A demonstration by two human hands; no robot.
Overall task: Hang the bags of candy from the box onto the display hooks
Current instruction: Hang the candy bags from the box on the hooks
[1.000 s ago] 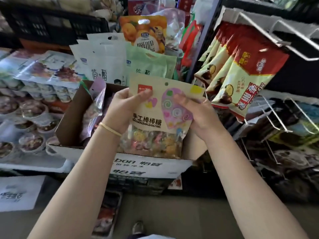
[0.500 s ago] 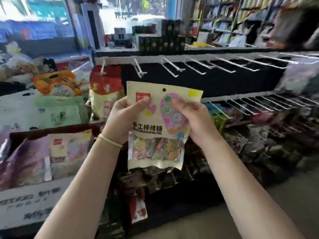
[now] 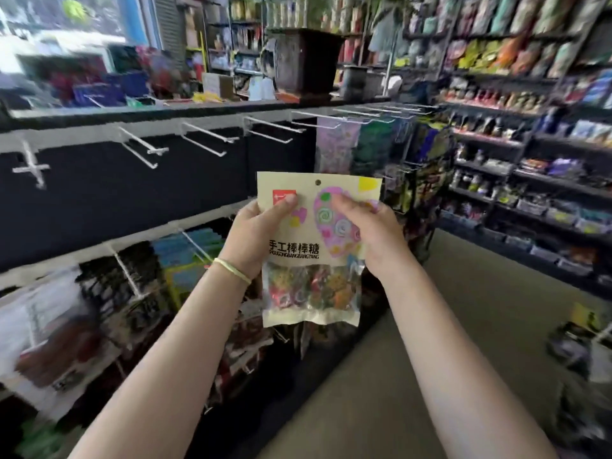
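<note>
Head view: both hands, left hand [image 3: 256, 231] and right hand [image 3: 372, 231], still pinch the beige lollipop candy bag [image 3: 314, 253] upright; the cardboard box has left view, and bare white wire display hooks [image 3: 205, 139] now stand at eleven o'clock, so hanging comes next.

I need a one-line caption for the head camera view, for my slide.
Both hands hold a lollipop bag upright before empty display hooks.

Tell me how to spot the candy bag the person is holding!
Find the long black display wall with white metal hooks. In front of it, the left hand and right hand hold up the candy bag. It alone is beige with a pink heart of swirly lollipops and a clear window below.
</note>
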